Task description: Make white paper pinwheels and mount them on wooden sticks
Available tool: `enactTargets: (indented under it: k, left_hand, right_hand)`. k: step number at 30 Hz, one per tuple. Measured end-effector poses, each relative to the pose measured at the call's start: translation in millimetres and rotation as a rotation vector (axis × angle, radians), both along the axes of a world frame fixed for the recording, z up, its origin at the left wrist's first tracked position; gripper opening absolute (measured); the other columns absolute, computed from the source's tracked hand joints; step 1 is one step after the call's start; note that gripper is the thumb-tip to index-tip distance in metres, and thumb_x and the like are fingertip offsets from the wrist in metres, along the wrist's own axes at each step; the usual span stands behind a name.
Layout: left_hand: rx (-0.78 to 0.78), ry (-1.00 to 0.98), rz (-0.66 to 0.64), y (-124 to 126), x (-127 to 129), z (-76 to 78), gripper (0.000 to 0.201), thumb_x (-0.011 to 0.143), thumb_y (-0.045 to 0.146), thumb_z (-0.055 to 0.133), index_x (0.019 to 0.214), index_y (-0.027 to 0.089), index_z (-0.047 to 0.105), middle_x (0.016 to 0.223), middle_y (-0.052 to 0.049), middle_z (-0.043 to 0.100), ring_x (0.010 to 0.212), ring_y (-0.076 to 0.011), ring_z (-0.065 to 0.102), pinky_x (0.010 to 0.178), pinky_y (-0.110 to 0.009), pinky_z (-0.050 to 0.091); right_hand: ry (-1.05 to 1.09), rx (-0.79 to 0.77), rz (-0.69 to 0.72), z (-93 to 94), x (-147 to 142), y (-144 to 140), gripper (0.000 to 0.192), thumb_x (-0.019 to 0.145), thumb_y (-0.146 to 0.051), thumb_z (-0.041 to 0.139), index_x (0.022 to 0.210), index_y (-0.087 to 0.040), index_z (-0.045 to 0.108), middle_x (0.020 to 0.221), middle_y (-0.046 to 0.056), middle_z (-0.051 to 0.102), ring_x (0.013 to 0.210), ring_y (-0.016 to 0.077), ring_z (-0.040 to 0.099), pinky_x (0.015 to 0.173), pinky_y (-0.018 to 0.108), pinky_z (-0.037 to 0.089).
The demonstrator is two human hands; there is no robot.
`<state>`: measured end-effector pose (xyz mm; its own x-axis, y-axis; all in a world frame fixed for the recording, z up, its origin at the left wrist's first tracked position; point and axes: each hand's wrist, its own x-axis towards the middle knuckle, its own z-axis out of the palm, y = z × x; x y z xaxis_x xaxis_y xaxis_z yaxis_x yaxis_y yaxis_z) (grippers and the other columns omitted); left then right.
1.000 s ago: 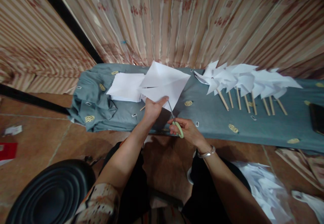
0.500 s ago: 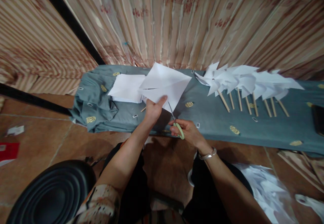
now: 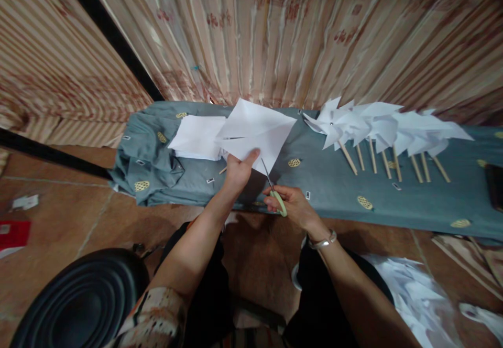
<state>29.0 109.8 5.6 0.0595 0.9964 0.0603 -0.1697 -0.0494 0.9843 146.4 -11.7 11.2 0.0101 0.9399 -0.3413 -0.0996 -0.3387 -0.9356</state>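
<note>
Cutting mid-frame: left hand (image 3: 237, 171) pinched the creased white square paper sheet (image 3: 255, 130); right hand (image 3: 291, 205) closed on green-handled scissors (image 3: 274, 191) at its lower edge. Finished white paper pinwheels on wooden sticks (image 3: 377, 128) lay upper right on the counter (image 3: 334, 185); uncut white sheet stack (image 3: 198, 136) remained upper left.

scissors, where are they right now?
In the head view, the scissors are just right of centre, held in the right hand, blades angled up at the lower edge of the paper sheet the left hand holds.
</note>
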Motion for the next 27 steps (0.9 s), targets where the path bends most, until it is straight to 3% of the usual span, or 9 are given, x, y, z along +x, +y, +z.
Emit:
enactTargets:
  k: [6,27]
  left_hand:
    - [0.015,-0.003,-0.053,-0.4,-1.1,3.9,0.040,0.064,0.034,0.075,0.099,0.015,0.068,0.096,-0.009,0.075,0.091,-0.0232,0.069,0.089,-0.035,0.052]
    - [-0.012,0.005,-0.005,0.4,0.3,4.0,0.043,0.060,0.023,0.071,0.101,0.013,0.066,0.093,-0.008,0.075,0.089,-0.0232,0.070,0.087,-0.036,0.054]
  right_hand:
    - [-0.003,-0.003,-0.015,-0.9,0.8,-0.2,0.042,0.058,-0.049,0.083,0.082,-0.018,0.068,0.057,-0.004,0.061,0.051,0.0086,0.053,0.049,0.022,0.041]
    - [-0.013,0.004,0.006,-1.3,1.5,0.8,0.040,0.060,-0.047,0.083,0.081,-0.018,0.068,0.055,-0.005,0.058,0.049,0.0080,0.049,0.049,0.023,0.039]
